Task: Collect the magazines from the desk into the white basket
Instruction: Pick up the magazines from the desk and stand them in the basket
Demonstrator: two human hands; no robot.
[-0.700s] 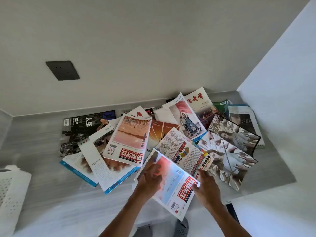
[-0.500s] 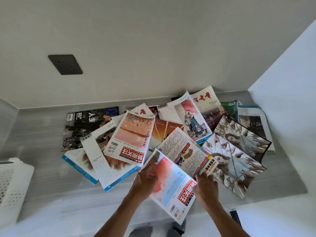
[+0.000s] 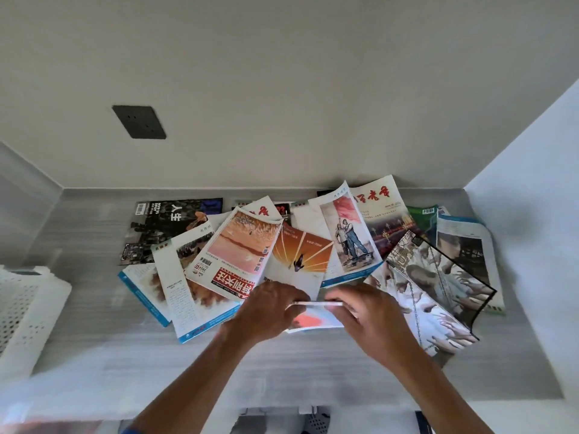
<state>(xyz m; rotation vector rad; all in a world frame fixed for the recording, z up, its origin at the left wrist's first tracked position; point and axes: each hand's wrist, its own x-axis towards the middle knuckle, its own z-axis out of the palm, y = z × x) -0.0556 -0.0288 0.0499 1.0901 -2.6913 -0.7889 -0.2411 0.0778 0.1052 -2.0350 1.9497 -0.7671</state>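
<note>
You've got both hands, left [image 3: 266, 311] and right [image 3: 372, 317], in a closed grip on one magazine [image 3: 313, 317] (edge-on, lifted off bench [image 3: 94, 239]). Next: carry left to white basket [image 3: 28, 311].

From your hands, bare desk [image 3: 282, 364] lies open from six round to nine o'clock, all the way to the white basket [image 3: 28, 311] at the left edge. Overlapping magazines [image 3: 241, 249] fill ten through three o'clock. The back wall [image 3: 282, 89] closes twelve o'clock; the white side panel [image 3: 529, 245] blocks three.
</note>
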